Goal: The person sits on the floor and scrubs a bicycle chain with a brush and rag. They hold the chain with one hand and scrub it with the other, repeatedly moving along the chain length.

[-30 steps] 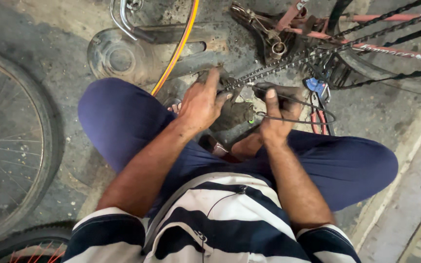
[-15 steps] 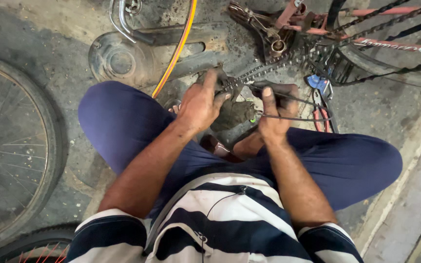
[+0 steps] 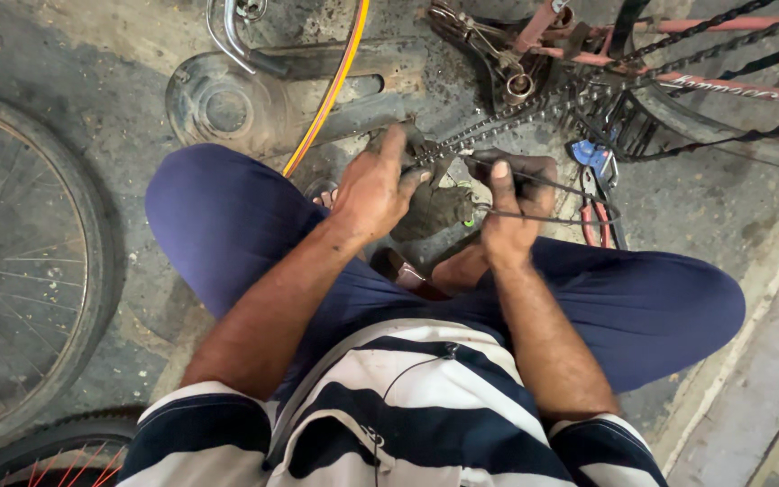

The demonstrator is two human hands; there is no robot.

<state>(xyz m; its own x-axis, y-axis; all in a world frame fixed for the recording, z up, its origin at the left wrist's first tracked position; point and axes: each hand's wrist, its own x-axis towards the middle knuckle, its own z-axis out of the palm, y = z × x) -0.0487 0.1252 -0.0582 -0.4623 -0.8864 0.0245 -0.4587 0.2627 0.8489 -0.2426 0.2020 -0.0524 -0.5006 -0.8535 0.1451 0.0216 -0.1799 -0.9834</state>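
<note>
Two bare hands worked close together over a greasy bicycle chain [image 3: 498,122] on the concrete floor [image 3: 65,63]. The left hand [image 3: 376,189] was curled over the chain's near end, its fingers [image 3: 389,149] folded down and the thumb pressed against the links; this grip was closed on the chain. The right hand [image 3: 511,203] sat just beside it, fist closed around a dark tool handle [image 3: 534,176], thumb laid flat along the top. Whether the tool's tip touched the chain could not be told. A thin dark cable [image 3: 570,216] looped around the right hand's knuckles.

From the left hand the chain ran up and to the right toward the rear sprockets [image 3: 606,113] of a red bicycle frame [image 3: 723,86] lying across the top edge of the view. A metal chain guard [image 3: 254,95] lay flat on the floor above the person's left knee, with an orange-rimmed wheel [image 3: 335,81] crossing it. Pliers with red handles [image 3: 597,221] lay just beyond the right hand.

Room for movement was tight: the person's crossed legs in blue trousers [image 3: 227,225] boxed in the hands from both sides, and the frame closed off the far side. A spoked wheel [image 3: 20,271] occupied the left edge. A raised concrete kerb [image 3: 759,361] bounded the right edge.
</note>
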